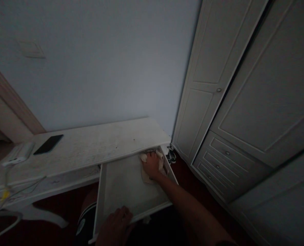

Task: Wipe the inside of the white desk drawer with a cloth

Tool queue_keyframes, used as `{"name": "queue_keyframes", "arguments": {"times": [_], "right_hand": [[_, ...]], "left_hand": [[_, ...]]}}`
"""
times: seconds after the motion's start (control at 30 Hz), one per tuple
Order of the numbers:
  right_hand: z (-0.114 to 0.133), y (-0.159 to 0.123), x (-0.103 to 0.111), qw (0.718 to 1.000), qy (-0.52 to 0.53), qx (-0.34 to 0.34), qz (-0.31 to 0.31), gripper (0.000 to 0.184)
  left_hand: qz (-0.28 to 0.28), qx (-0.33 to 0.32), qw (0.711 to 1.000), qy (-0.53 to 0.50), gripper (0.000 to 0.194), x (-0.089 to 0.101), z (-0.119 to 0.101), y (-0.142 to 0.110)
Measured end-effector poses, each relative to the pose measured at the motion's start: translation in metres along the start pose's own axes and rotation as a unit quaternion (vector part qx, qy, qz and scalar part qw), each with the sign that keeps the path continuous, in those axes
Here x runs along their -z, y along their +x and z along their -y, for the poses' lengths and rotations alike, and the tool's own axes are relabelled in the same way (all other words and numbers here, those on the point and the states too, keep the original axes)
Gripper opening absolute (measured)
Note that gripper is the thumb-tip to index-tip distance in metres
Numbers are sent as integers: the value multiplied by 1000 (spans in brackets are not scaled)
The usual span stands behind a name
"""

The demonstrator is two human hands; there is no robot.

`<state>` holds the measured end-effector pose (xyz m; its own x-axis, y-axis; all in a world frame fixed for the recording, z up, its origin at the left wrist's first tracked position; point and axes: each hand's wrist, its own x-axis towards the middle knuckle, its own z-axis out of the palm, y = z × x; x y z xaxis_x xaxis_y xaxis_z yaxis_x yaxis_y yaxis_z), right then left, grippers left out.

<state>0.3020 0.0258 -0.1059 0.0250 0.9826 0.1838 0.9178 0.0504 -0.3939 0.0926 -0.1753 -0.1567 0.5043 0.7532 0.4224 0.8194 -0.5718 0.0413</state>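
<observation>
A white drawer is pulled out from under a white desk. My right hand reaches into the drawer's far right corner and presses down on a crumpled pale cloth, fingers closed over it. My left hand grips the drawer's front edge, fingers curled over the rim. The inside of the drawer looks bare apart from the cloth.
A black phone and a white power strip with cables lie on the desk's left part. A white wardrobe with doors and small drawers stands to the right. Dark shoes sit on the red floor between desk and wardrobe.
</observation>
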Motion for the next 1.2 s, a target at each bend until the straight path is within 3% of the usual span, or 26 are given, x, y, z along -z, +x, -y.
{"name": "queue_keyframes", "arguments": {"times": [0.17,0.33,0.43,0.53,0.67,0.8,0.87,0.97,1.07,1.13,1.2], "right_hand": [[31,5,-23,1000,24,-11,-5,46],[94,-6,-52,993,84,66,55,46],[136,-16,-67,979,102,120,127,38],[154,-26,-73,968,94,159,170,35],[133,-44,-68,935,72,241,248,32],[100,-67,-63,827,25,383,411,31],[87,-73,-59,800,17,400,447,24],[66,-71,-44,798,19,385,463,20],[39,-64,-16,799,18,381,466,28],[17,-63,5,826,-2,382,414,35],[-6,-64,25,871,-34,367,326,44]], "left_hand": [[42,28,999,-20,17,10,-9,5],[63,43,997,-12,18,13,-18,10],[25,27,999,9,20,10,-16,7],[-35,-4,999,29,24,6,-14,6],[-59,-9,997,40,26,1,-14,6],[-85,-44,993,72,30,-6,-13,1],[-127,-84,985,75,27,-8,-10,-2],[-166,-82,980,69,23,-5,-7,-1],[-146,-59,986,54,25,2,-9,2],[-137,-44,988,53,28,4,-12,2],[-134,-29,989,54,30,4,-13,1]]}}
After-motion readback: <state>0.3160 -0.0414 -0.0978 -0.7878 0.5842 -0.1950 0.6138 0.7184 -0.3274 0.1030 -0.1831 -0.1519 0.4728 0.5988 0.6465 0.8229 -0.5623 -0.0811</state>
